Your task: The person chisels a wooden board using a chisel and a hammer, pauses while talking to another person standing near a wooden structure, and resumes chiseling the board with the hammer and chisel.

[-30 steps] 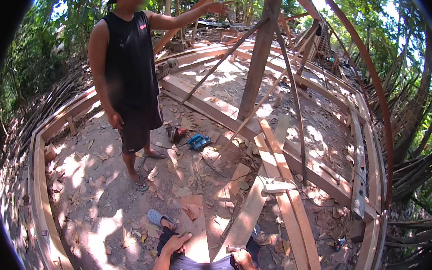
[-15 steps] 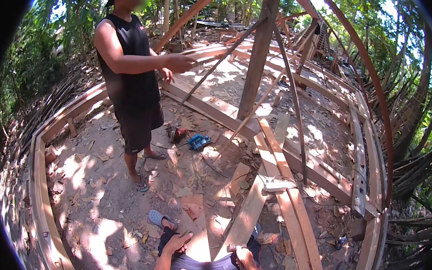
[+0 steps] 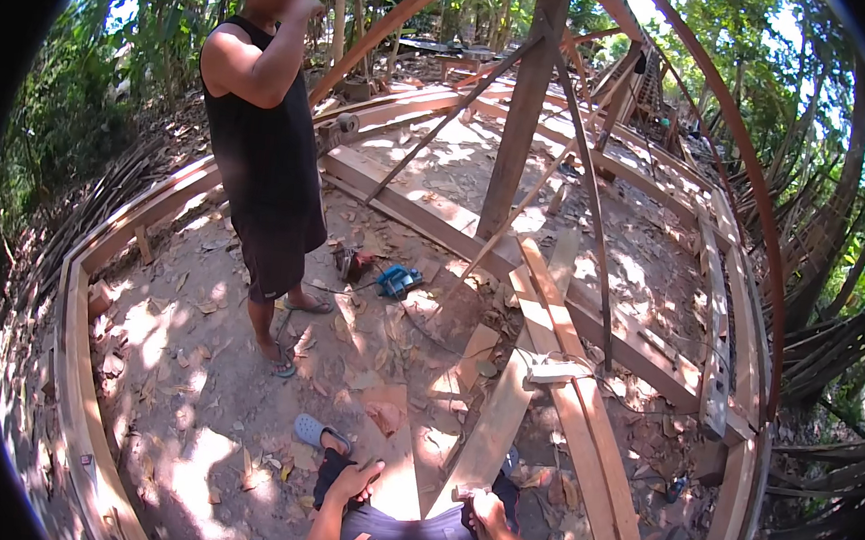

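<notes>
My left hand (image 3: 356,480) is curled above my left thigh, beside the near end of a pale board (image 3: 397,468). Any small thing in its fingers is too small to name. Closed fingers of my right hand (image 3: 484,507) rest over my right thigh on a hammer-like tool (image 3: 463,493); its blunt end shows by the thumb and its lower part is mostly hidden. Just beyond that hand lies a wide plank (image 3: 495,425), leaning toward crossed timbers. A pale block (image 3: 558,372) sits on two long boards (image 3: 590,452) to my right.
A person in a black sleeveless top (image 3: 265,158) stands ahead on the left. A blue power tool (image 3: 399,282) and its cord lie on the leafy ground. A wooden post (image 3: 523,116) with slanting braces rises ahead. Heavy beams (image 3: 91,417) frame the ground around me.
The other person's outstretched arm has bent and risen toward the head. My hands stay nearly where they were, the view shifting slightly.
</notes>
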A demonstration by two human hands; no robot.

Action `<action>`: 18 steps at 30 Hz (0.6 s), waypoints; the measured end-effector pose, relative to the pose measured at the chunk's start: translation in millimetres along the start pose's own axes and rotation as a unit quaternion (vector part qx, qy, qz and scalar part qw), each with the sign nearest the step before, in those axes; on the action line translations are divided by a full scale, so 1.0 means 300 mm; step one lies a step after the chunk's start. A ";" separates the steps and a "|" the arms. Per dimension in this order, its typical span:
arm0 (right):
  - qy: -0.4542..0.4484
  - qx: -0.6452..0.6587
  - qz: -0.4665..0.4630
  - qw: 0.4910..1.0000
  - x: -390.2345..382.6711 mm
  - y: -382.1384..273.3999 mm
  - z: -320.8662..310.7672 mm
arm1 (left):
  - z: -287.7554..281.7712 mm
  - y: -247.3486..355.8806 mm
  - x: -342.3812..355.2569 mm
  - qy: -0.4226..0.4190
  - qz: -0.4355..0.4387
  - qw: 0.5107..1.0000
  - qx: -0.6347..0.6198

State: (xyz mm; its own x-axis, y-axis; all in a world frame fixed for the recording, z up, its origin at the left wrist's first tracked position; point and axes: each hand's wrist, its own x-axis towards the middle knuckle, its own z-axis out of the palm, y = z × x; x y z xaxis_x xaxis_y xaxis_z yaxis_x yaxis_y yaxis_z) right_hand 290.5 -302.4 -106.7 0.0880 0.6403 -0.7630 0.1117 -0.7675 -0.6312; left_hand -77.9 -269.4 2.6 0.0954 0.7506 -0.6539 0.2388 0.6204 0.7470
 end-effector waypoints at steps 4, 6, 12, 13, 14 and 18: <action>0.039 -0.115 -0.022 0.992 -0.068 -0.083 0.078 | -0.036 -0.071 0.020 0.029 -0.011 0.999 -0.020; 0.087 -0.171 -0.031 0.981 -0.052 -0.080 0.049 | -0.007 -0.054 0.045 0.024 -0.003 1.000 -0.019; 0.079 -0.108 -0.023 0.991 -0.181 -0.108 0.111 | -0.051 -0.137 0.005 0.035 -0.004 0.998 -0.051; 0.087 -0.106 -0.028 0.990 -0.195 -0.107 0.110 | -0.046 -0.133 -0.002 0.035 -0.013 0.998 -0.043; 0.092 -0.106 -0.032 0.990 -0.203 -0.105 0.111 | -0.043 -0.135 -0.011 0.037 -0.023 0.998 -0.037; 0.138 -0.061 -0.057 0.987 0.057 0.050 -0.056 | 0.063 0.042 0.073 -0.013 0.017 0.999 -0.025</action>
State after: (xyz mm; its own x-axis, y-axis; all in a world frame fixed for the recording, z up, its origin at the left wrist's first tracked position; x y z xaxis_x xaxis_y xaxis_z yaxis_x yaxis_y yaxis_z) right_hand 310.1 -302.5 -126.8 0.3314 0.7195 -0.6104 0.2530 -0.6910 -0.6771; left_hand -54.6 -249.4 -4.5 0.1282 0.7649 -0.6313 0.1875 0.6063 0.7728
